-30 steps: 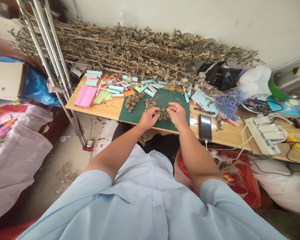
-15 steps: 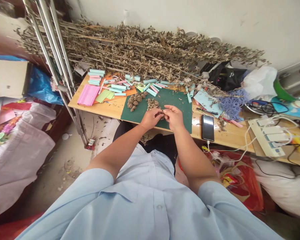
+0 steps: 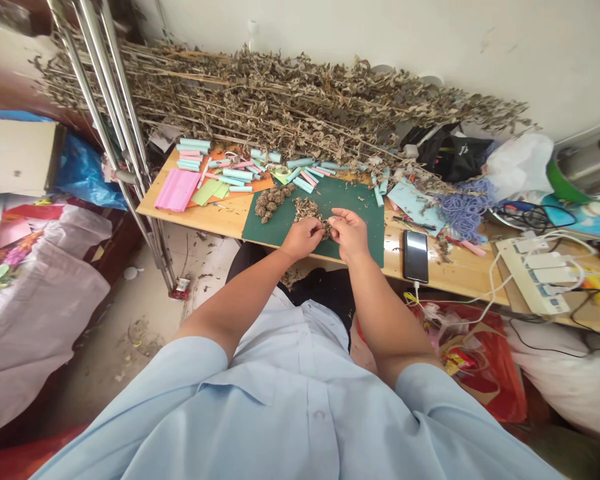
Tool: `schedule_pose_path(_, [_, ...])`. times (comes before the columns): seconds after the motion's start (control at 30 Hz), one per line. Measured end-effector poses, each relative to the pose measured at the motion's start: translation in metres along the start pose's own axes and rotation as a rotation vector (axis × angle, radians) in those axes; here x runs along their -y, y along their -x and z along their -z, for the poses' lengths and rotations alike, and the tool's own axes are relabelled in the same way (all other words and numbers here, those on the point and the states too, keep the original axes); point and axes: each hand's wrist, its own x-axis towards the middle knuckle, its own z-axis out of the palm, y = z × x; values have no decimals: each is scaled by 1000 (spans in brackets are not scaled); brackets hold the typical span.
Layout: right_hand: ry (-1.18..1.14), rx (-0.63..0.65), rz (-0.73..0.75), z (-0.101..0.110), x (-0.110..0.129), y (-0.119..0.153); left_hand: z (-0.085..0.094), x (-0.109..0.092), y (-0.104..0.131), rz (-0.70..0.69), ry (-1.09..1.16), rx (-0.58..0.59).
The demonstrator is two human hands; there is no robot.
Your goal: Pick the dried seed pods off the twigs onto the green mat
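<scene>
Over the front edge of a green mat (image 3: 365, 220), my left hand (image 3: 303, 239) and my right hand (image 3: 349, 233) are close together. Both have their fingertips pinched on a small piece of dried plant (image 3: 327, 230) between them. A pile of loose dried bits (image 3: 306, 208) lies just behind my left hand. Further left on the mat is a cluster of brown, rounded dried balls (image 3: 271, 201).
Rolled paper tubes (image 3: 235, 175) and pink paper (image 3: 177, 189) lie at the left. Long dried stalks (image 3: 280, 100) run along the wall. To the right are a phone (image 3: 415, 256), blue cord (image 3: 465, 207) and a power strip (image 3: 535, 273). Metal poles (image 3: 113, 100) stand left.
The fingertips of my two hands have shifted slightly, and more of the dried piece shows between them. My right hand has moved a little to the right.
</scene>
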Motion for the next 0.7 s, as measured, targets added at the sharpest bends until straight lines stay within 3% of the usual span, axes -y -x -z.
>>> schedule_pose_path(0.47, [-118, -57, 64, 7, 11, 1, -2, 1, -2, 103, -3, -70])
schedule_pose_path(0.7, [-107, -37, 4, 3, 8, 3, -5, 3, 1, 110, 106, -82])
